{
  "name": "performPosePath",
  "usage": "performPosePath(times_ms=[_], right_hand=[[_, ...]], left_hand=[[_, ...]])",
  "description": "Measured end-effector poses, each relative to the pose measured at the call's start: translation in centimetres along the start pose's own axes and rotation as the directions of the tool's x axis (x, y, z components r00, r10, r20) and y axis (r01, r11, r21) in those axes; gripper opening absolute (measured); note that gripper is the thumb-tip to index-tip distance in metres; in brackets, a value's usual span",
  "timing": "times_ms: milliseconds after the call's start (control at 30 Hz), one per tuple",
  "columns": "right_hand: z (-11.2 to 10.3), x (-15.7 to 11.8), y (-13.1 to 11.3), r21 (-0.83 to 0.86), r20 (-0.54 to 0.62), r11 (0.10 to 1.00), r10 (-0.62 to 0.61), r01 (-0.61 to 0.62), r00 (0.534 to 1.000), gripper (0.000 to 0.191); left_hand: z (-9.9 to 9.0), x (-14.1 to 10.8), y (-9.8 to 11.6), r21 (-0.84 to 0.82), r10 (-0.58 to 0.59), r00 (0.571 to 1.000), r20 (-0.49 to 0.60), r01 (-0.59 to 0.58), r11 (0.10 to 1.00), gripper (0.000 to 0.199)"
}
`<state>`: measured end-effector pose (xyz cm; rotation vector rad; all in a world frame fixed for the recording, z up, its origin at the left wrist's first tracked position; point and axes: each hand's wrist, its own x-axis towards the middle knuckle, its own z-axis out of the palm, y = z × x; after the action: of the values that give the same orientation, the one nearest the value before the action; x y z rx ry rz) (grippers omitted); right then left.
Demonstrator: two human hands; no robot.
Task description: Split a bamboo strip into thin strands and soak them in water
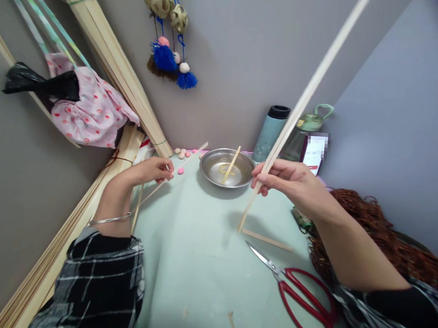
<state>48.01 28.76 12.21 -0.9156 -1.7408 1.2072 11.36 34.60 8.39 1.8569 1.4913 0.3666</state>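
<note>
My left hand pinches a thin pale strip at the left of the table, near a pink bead. In my right hand are long pale bamboo strips, which rise steeply toward the upper right; their lower ends come down near the tabletop. A short strip lies below them, beside the tips of red-handled scissors. Between my hands stands a metal bowl with a strip leaning in it.
Bundled strips and a dotted pink cloth bag are at the left. Blue tassels hang on the wall. Behind my right hand stand a blue tumbler, a green-lidded bottle and a phone. Brown fibre lies at the right.
</note>
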Motion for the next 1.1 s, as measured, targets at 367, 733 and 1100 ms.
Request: performPosePath(times_ms=[367,733,1100], right_hand=[[2.8,-0.2,1.0,0.137,0.184,0.985,0.077,-0.103,0.980,0.027],[3.0,0.1,2.3,0.139,0.123,0.980,0.125,-0.142,0.985,0.028],[1.5,0.4,1.2,0.236,-0.021,0.967,0.107,-0.099,0.994,0.026]], left_hand=[[3.6,-0.7,9.1,-0.614,0.339,0.836,-0.431,-0.547,0.569,0.030],[7.8,0.9,10.3,-0.398,0.461,0.861,-0.218,-0.509,0.763,0.030],[-0.3,0.6,-4.9,0.284,-0.339,0.893,-0.295,0.421,0.861,0.027]])
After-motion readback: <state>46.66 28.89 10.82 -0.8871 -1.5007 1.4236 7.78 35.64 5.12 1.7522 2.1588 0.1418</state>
